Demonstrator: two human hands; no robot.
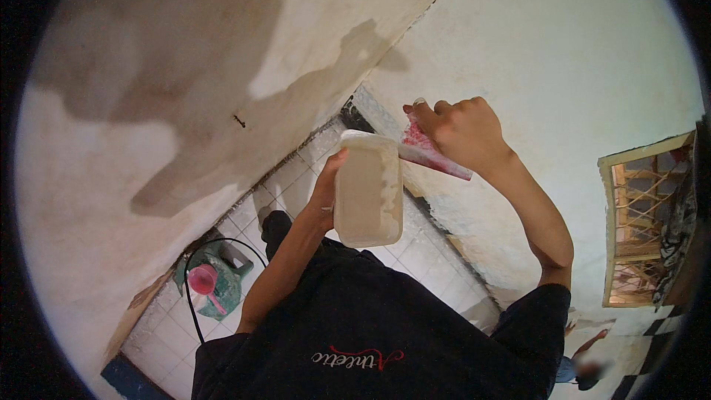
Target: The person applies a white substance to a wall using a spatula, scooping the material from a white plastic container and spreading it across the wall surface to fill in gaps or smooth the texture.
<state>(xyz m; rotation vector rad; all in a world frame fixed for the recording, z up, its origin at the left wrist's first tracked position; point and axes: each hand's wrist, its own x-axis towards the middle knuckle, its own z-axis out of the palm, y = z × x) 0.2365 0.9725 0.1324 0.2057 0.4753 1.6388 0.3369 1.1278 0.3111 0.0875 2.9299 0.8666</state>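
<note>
I see a rectangular, round-cornered plastic tub point(363, 196), off-white to beige, near the centre of the frame, its long sides nearly upright and its right side marked with pale smears. Just to its upper right I make out a red-pink scraper point(437, 160), blotched with white, its straight edge slanting down rightward. Its left end meets the tub's outline; I can't tell whether they touch.

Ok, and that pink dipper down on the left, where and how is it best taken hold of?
Probably by the slim handle of the pink dipper, coming down from above on the person's side. The handle points toward the person, while the wide round cup lies nearer the left wall and gives a bulkier grip.
</note>
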